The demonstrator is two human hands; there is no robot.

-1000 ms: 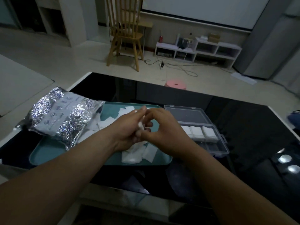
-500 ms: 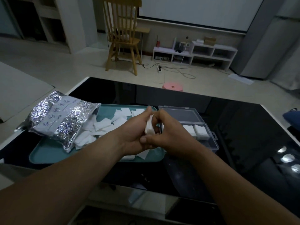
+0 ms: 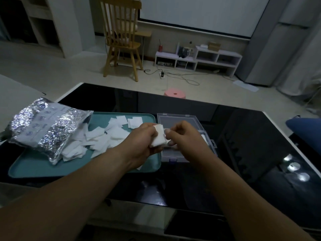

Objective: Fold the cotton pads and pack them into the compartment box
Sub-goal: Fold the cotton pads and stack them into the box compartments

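The cotton pad is up in the air between my two hands, just over the line where the tray meets the box. My left hand grips it from the left, fingers curled behind and thumb under, so the soft, thick white square stands on edge and cannot flop. My right hand is curled too, its fingertips pinching the pad's right edge; I judge I am pressing the fold flat so that it keeps a compact shape.

I hold it this close to the box so the drop will be short. The box is clear, hard plastic, its lid thrown back away from me. My hands cover most of the compartments; a sliver of white past my right hand is probably pads already packed.

To the left, the loose pads lie in a limp, overlapping heap of flat squares on the smooth teal tray, within easy reach. They spill from the crinkled foil bag lying at the tray's far left corner. All of it rests on the glossy black table.
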